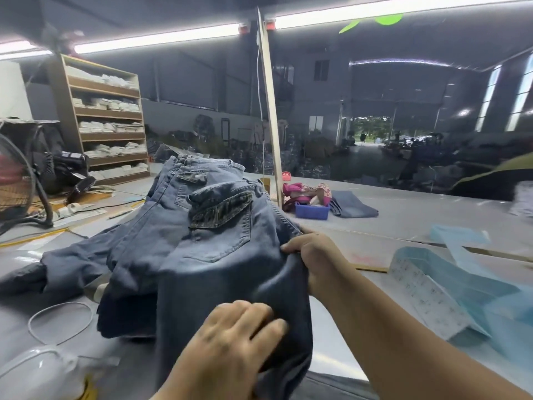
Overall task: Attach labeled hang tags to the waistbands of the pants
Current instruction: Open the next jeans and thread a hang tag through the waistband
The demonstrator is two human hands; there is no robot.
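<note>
A pile of blue denim pants (pixel 178 226) lies on the grey table (pixel 389 220) in front of me. The top pair (pixel 219 255) lies back side up, with dark patterned pocket flaps showing. My right hand (pixel 311 255) grips the right edge of this pair, near its seat, fingers curled into the cloth. My left hand (pixel 230 339) rests on the leg of the same pair close to me, fingers bent over the denim. No hang tag shows in either hand.
Light blue paper strips and a printed sheet (pixel 432 287) lie at the right. A blue bin (pixel 313 212) and folded jeans (pixel 352 207) sit farther back by a wooden post (pixel 272 116). A white loop of cord (pixel 60 321) and clear plastic bags (pixel 43 373) lie at the left, a fan (pixel 17 186) beyond.
</note>
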